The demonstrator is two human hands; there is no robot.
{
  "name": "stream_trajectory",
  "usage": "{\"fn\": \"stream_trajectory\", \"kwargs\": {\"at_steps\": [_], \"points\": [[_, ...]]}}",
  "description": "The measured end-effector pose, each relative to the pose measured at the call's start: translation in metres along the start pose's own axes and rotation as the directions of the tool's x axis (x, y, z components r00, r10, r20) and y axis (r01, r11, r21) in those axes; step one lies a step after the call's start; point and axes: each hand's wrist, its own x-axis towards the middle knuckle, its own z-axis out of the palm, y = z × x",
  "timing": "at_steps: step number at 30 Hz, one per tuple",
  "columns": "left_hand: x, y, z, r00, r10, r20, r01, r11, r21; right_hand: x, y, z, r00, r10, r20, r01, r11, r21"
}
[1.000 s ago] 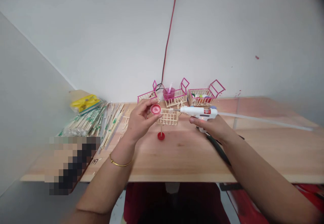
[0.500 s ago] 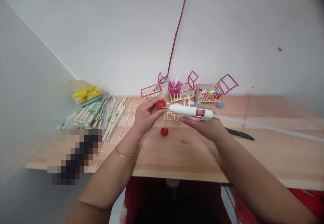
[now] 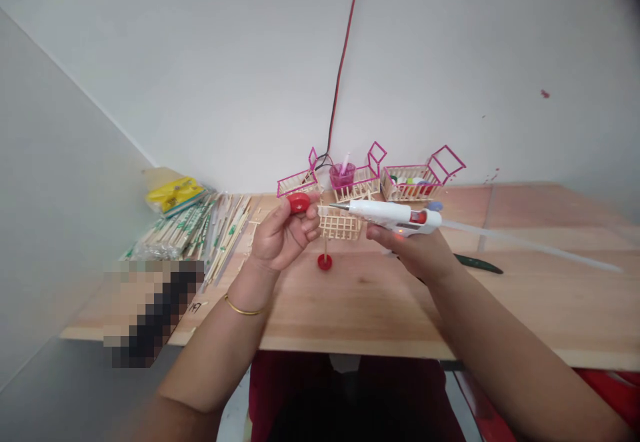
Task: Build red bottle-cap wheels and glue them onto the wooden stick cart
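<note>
Between the thumb and fingers of my left hand is a red bottle cap, held up above the table. My right hand is wrapped round a white hot glue gun, whose metal nozzle points left at the cap with a gap between them. A clear glue stick trails from its back. Behind and below my hands lies a lattice of wooden sticks. One stick runs from it toward me, ending at a second red cap on the table.
Three stick-built carts with pink rims, one at the right, stand along the wall, beside a purple cup. Bundled wooden sticks and a yellow packet lie left. A dark green blade-shaped object rests right.
My left hand has drawn the red cap away to the left and tilted it. The glue gun has shifted right, so its nozzle is now apart from the cap.
</note>
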Motion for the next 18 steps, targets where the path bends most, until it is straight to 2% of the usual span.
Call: {"fn": "stream_trajectory", "kwargs": {"at_steps": [4, 7, 10, 12, 15, 18], "points": [[0.0, -0.003, -0.002, 0.999, 0.007, 0.037, -0.007, 1.0, -0.008, 0.001, -0.002, 0.0, 0.997, -0.079, 0.009, 0.079, 0.996, 0.045], [0.001, -0.009, -0.001, 0.994, 0.106, 0.014, -0.106, 0.994, 0.028, 0.002, -0.002, -0.001, 0.996, -0.088, 0.003, 0.088, 0.996, 0.015], [0.003, -0.017, 0.0, 0.955, 0.289, -0.059, -0.271, 0.939, 0.213, 0.002, -0.002, -0.002, 0.997, -0.081, -0.008, 0.08, 0.996, -0.034], [0.004, -0.021, 0.0, 0.915, 0.4, -0.053, -0.356, 0.862, 0.361, 0.001, -0.003, -0.002, 0.998, -0.05, -0.023, 0.049, 0.996, -0.072], [0.005, -0.025, -0.001, 0.892, 0.452, -0.001, -0.399, 0.788, 0.468, 0.0, -0.006, -0.002, 0.999, 0.002, -0.042, -0.007, 0.991, -0.132], [0.005, -0.026, -0.002, 0.891, 0.454, 0.012, -0.405, 0.782, 0.474, -0.001, -0.011, 0.0, 1.0, 0.011, -0.019, -0.013, 0.988, -0.155]]}}
